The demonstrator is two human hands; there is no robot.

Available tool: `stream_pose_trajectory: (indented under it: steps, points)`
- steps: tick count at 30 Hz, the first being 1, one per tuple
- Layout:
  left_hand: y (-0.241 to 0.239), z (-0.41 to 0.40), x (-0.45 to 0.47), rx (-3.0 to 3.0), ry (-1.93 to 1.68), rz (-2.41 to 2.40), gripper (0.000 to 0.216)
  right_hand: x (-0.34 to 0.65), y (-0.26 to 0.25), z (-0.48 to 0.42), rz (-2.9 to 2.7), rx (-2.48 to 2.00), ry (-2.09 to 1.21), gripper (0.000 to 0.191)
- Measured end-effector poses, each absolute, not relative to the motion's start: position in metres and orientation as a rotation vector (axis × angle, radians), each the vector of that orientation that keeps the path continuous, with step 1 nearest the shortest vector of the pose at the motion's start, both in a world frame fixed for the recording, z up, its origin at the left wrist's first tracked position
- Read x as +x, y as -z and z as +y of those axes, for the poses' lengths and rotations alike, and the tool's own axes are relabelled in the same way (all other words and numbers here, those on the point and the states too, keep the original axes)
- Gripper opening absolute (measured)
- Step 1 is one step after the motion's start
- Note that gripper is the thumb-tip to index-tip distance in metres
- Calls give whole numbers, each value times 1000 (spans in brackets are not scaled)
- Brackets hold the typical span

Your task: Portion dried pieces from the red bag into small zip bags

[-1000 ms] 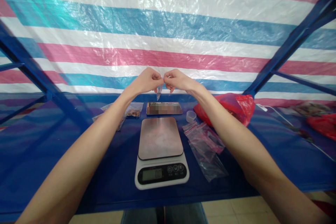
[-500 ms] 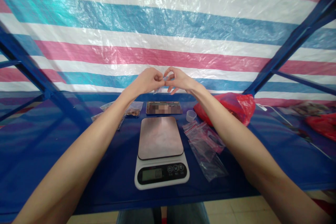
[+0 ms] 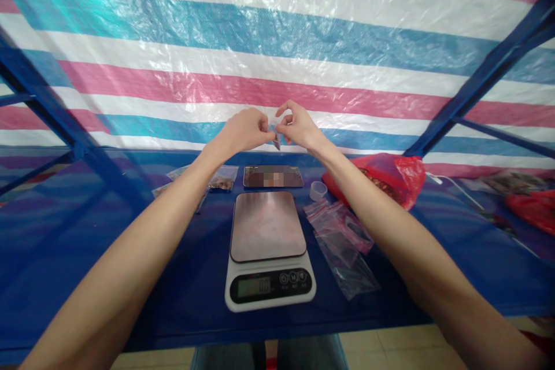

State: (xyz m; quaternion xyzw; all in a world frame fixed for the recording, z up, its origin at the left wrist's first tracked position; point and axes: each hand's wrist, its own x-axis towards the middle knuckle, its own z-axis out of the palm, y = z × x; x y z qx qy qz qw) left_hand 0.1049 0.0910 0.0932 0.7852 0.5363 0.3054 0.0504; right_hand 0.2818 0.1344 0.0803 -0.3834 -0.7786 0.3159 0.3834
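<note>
Above the far side of the blue table, my left hand (image 3: 249, 130) is closed in a pinch at the edge of a small plastic bag (image 3: 277, 143). My right hand (image 3: 299, 125) pinches the same bag from the other side, with its index finger raised and bent. The bag hangs between the fingertips, mostly hidden, so its contents cannot be made out. Below the hands lies a phone (image 3: 273, 177) with a partly blurred screen. Closer to me stands a white kitchen scale (image 3: 269, 228) with a bare metal plate, its display reading 0.0.
Filled clear bags (image 3: 223, 179) lie behind my left forearm. Right of the scale are flat zip bags (image 3: 342, 248), a small clear cup (image 3: 318, 190) and a red plastic bag (image 3: 399, 179) with brown contents. Blue frame posts (image 3: 472, 81) and a striped tarp (image 3: 277, 81) bound the table.
The small bag now hangs lower and more visibly between my fingertips. My right thumb and fingers have closed in on it, and the other fingers have curled. The scale still reads 0.0.
</note>
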Motion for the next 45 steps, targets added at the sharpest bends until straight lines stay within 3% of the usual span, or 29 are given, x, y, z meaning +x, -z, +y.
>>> stream_pose_trajectory:
  steps: [11,16,22,24,29,33,39,45]
  points:
    - [-99,87,96,2279,-641,1731,37,279,-76,134,-2036,-995,-619,38]
    - [-110,91,76,2257,-800,1525,31,285,-82,132,-1835,-948,-1104,27]
    - [-130,80,54,2029,-1040,1398,38,284,-81,128,-1461,-848,-1889,35]
    - [-132,76,52,1978,-1069,1367,40,279,-77,126,-1421,-731,-1996,33]
    - [-131,72,52,1947,-1070,1341,40,273,-75,126,-1272,-694,-1866,10]
    - [-135,67,55,1975,-1068,1359,38,277,-83,119,-1212,-667,-1825,15]
    - [-137,45,65,1894,-1176,1315,55,313,-91,82,-1158,-773,-1644,10]
    - [-92,18,43,1939,-1229,1544,59,427,-80,40,-997,-933,-1379,15]
